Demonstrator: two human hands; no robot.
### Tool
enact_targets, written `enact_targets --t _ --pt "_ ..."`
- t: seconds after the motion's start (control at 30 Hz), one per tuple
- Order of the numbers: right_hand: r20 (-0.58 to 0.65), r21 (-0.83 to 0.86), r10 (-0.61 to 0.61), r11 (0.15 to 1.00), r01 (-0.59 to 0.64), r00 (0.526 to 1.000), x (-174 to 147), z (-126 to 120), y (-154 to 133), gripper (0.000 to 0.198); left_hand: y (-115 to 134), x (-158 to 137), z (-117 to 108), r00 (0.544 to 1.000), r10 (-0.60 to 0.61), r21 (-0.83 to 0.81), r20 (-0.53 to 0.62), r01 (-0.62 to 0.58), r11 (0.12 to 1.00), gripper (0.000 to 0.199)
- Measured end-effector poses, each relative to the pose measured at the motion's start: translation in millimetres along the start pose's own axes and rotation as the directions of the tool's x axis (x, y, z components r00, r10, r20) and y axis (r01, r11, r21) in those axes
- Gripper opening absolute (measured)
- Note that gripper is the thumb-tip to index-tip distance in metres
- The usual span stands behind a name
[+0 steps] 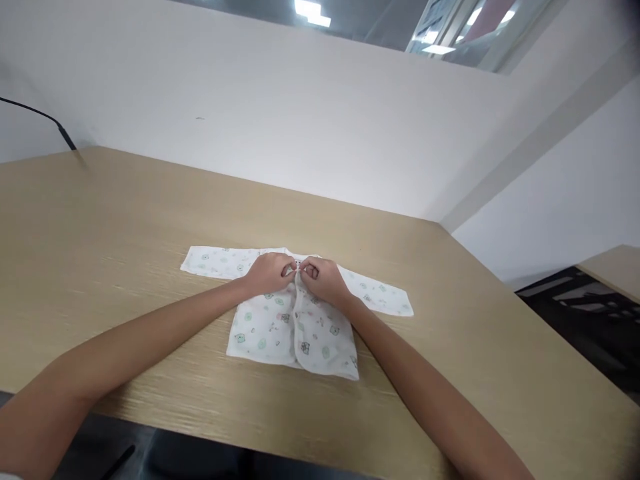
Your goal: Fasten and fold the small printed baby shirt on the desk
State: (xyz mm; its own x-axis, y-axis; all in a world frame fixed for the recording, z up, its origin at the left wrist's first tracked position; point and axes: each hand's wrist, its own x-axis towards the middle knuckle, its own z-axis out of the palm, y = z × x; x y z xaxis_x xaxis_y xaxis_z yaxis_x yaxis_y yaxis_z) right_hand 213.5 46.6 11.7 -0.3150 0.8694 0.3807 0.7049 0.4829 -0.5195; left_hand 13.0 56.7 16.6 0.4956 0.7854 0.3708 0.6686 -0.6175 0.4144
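A small white baby shirt (273, 333) with a green and brown animal print lies face up on the table, both sleeves spread sideways. Its front opening runs down the middle, the two edges lying close together. Just below the collar, my left hand (273, 272) pinches the left front edge between thumb and fingertips. My right hand (324, 279) pinches the edge on the other side, its fingertips almost meeting the left ones. Whatever fastener may lie between the fingertips is hidden or too small to make out.
The wooden table (150, 213) extends around the shirt and ends at a white wall (280, 113) behind. A black cable (63, 130) comes down at the far left. Beyond the table's right edge stands a dark-framed piece of furniture (585, 313).
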Motion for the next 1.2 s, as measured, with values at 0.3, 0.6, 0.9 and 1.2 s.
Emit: enact_targets --t 0.3,0.6,0.9,1.2 --pt "-0.021 -0.081 -0.044 0.996 0.042 0.999 -4.3 4.5 -0.6 0.013 0.7 0.7 -5.3 0.997 0.051 -0.01 0.053 -0.051 0.999 0.019" --pt "-0.024 -0.106 -0.028 0.994 0.026 0.999 -5.9 2.0 -3.7 0.017 0.6 -1.8 -2.6 0.993 0.082 0.109 0.087 -0.092 0.99 0.018" --pt "-0.007 -0.115 -0.01 0.993 0.01 1.0 -5.0 2.8 -2.4 0.016 5.1 -3.0 -3.1 0.992 0.026 0.209 0.125 -0.052 0.977 0.022" --pt "-0.007 -0.121 -0.031 0.992 0.03 0.999 -4.4 4.0 -1.0 0.018 7.4 -3.1 -5.6 0.991 0.036 0.217 0.126 -0.063 0.974 0.024"
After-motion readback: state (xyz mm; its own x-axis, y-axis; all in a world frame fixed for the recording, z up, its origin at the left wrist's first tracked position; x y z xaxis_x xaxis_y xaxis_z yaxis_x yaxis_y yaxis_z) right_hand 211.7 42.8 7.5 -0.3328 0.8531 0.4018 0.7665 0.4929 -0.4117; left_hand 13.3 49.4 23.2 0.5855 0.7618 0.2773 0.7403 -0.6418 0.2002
